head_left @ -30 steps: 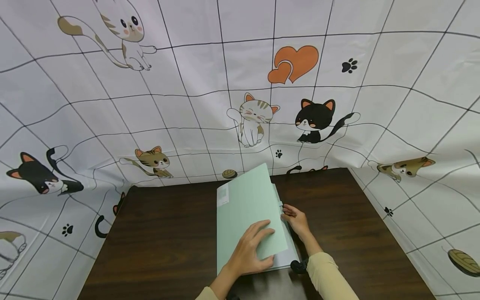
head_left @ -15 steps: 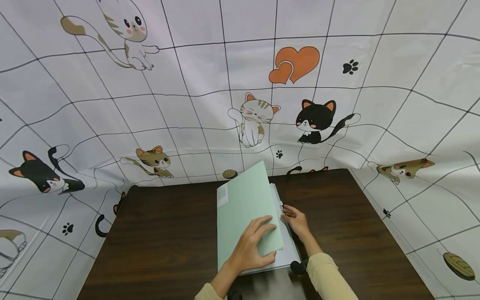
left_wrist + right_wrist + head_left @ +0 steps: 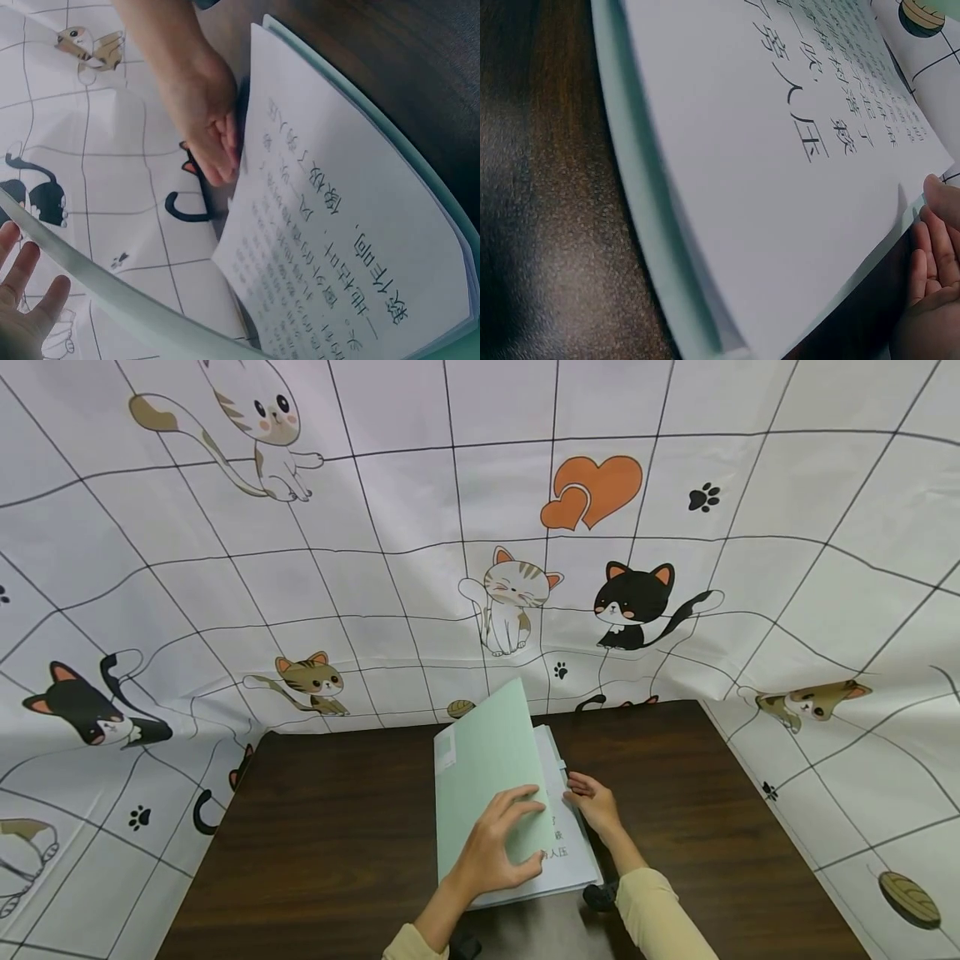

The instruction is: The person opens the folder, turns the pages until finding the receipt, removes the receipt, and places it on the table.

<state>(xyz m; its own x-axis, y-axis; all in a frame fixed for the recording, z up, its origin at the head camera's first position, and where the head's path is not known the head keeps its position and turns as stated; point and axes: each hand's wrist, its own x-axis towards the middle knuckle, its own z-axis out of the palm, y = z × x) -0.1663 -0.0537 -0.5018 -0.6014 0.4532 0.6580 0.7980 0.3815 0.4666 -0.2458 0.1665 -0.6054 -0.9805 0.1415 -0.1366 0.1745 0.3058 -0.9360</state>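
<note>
1. Nearest: pale yellow, long fabric sleeves (image 3: 663, 914), then a bare left hand (image 3: 487, 852), bent in a wide C around the light green, flat, card-like cover (image 3: 480, 777), apparently grasping it with thumb by the lower corner. Likely slip: cover dropping back, from too loose a thumb.
2. Just beyond, at the far-right long edge: a bare right hand (image 3: 597, 806), thumb above, fingers curled below, pinching the rim of the green rectangular folder (image 3: 634, 150) near a small pale tab (image 3: 562, 765) (material too small to tell). Possible trouble: folder twisting, from unequal pull between hands.
3. Between both hands, under the half-raised cover: a white rectangular paper page (image 3: 322, 187) with black Chinese characters. Possible creasing, from a thumb snagging the sheet.
4. Underneath: a dark brown, wood-grain tabletop (image 3: 337, 843), with the folder near its middle. Possible sliding, given low friction.
5. Farthest: a white, black-gridded, cat-printed hanging sheet (image 3: 412, 502).
</note>
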